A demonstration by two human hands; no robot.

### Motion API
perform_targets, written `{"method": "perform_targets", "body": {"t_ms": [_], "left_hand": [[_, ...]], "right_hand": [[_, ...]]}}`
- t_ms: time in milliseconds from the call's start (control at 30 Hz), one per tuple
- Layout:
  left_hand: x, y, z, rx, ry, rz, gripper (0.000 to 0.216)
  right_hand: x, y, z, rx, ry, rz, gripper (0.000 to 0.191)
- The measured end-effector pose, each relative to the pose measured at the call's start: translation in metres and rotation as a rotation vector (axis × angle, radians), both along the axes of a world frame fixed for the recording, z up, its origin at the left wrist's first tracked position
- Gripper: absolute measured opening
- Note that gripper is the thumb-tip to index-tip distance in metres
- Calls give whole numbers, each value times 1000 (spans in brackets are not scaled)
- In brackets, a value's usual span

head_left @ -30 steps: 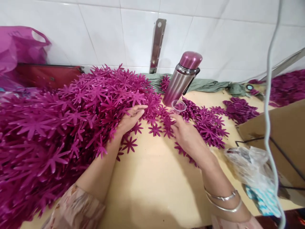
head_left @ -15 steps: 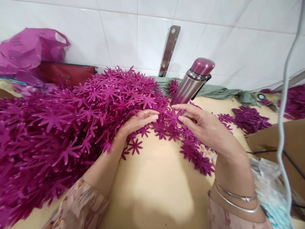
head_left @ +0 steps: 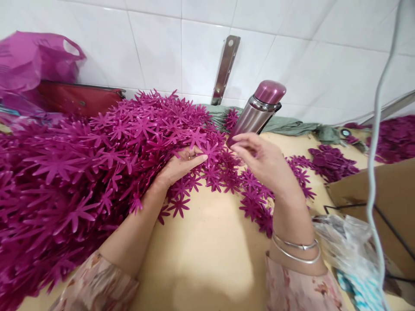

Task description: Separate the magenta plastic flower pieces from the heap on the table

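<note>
My left hand (head_left: 181, 166) rests against the edge of a big heap of magenta flower-shaped cutouts (head_left: 126, 134). Its thumb and fingers pinch a narrow-petalled flower cutout (head_left: 211, 152); the other fingers are partly hidden behind the thumb. To the right, my right hand (head_left: 262, 160) hovers above more scattered cutouts (head_left: 251, 201), in front of the flask. Its fingers are curved, with a small gap between thumb and index finger and nothing visible in it. A loose flower cutout (head_left: 179, 206) lies on the table (head_left: 204, 250) below my left hand.
A steel flask with a magenta cap (head_left: 256, 110) stands behind my hands. At the back left are a pink plastic bag (head_left: 42, 58) and a red pouch (head_left: 81, 99). On the right, a cardboard box (head_left: 382, 190), clear plastic (head_left: 343, 237) and a hanging white cable (head_left: 372, 164).
The flower cutout that was at my right fingertips is now in my left hand's pinch. My right hand has drawn away from it, its fingertips parting. The view has shifted slightly.
</note>
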State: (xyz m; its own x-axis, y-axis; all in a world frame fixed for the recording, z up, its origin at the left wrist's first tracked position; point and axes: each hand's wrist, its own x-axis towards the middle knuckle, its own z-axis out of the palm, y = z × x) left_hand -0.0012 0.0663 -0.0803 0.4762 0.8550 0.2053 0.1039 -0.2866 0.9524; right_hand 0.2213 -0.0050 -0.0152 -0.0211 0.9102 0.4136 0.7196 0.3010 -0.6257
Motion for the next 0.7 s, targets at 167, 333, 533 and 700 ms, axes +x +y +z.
{"method": "perform_targets", "body": {"t_ms": [167, 333, 533, 700], "left_hand": [[-2, 6, -12, 114, 94, 103, 20], [1, 2, -21, 122, 263, -7, 22], [5, 1, -29, 344, 496, -18, 7], [7, 4, -37, 376, 508, 68, 14]], "right_hand": [[38, 4, -2, 162, -73, -314, 22], [40, 16, -25, -52, -235, -203, 28], [35, 34, -41, -269, -568, -199, 50], [39, 46, -42, -473, -754, -142, 47]]}}
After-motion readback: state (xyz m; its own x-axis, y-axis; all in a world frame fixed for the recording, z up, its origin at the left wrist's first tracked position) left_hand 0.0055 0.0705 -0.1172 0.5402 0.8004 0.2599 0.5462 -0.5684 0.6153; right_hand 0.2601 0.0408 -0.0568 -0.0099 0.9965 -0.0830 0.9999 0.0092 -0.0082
